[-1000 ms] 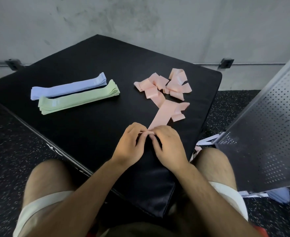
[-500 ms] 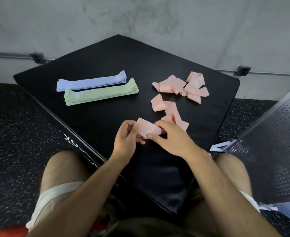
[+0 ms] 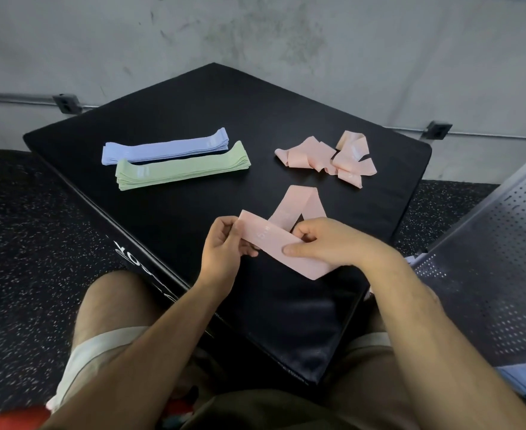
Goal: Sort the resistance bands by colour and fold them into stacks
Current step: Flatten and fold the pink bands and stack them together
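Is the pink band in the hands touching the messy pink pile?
Apart. The head view shows bare black mat between the held pink band and the loose pink pile.

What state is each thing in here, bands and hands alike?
Blue stack: folded flat, neat.
Green stack: folded flat, beside the blue one.
Pink pile: loose, crumpled, not yet folded.
Pink band: twisted loop, held by both hands.
Left hand: pinches the band's end.
Right hand: grips the band, thumb on top.
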